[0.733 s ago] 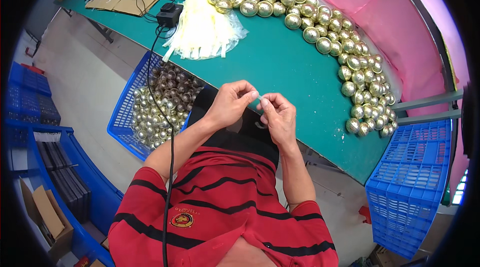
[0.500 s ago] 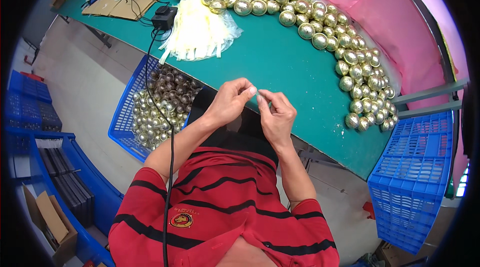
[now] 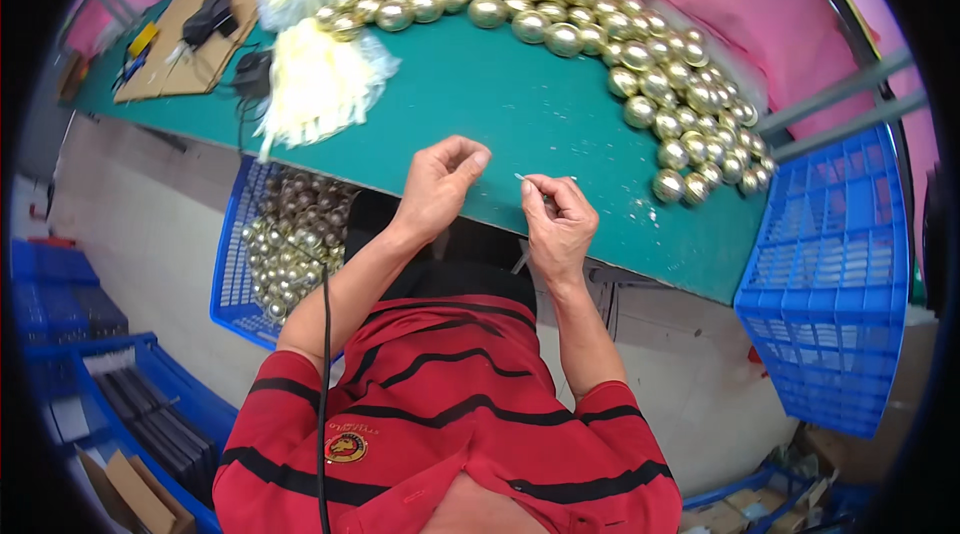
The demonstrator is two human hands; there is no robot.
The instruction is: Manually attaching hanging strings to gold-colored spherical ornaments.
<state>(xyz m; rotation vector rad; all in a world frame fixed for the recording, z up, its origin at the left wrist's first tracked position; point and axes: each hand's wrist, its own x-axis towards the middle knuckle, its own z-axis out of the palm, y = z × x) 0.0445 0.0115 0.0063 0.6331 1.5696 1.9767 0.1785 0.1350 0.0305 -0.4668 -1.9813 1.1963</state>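
My left hand [image 3: 440, 186] is over the front edge of the green table [image 3: 480, 99], thumb pressed to curled fingers. What it holds, if anything, is too small or hidden to make out. To its right, a small gap away, my right hand [image 3: 562, 226] pinches a tiny whitish piece [image 3: 519, 176] between thumb and forefinger. Beyond both hands, shiny gold balls [image 3: 562, 40] lie in a long curved heap along the back and right of the table. A bundle of pale yellow strips [image 3: 315, 84] rests on clear plastic at the left.
Below the table's left front stands a blue crate [image 3: 232, 279] filled with gold and darker balls. Another blue crate [image 3: 825, 274] is at the right end. Cardboard [image 3: 180, 69] and a black adapter [image 3: 252, 76] lie far left; a black cable [image 3: 325, 384] hangs before my body.
My hands have come apart; their fingertips were together before. The right hand now shows a tiny whitish piece at its fingertips. The view has shifted, with the table contents appearing farther left and higher.
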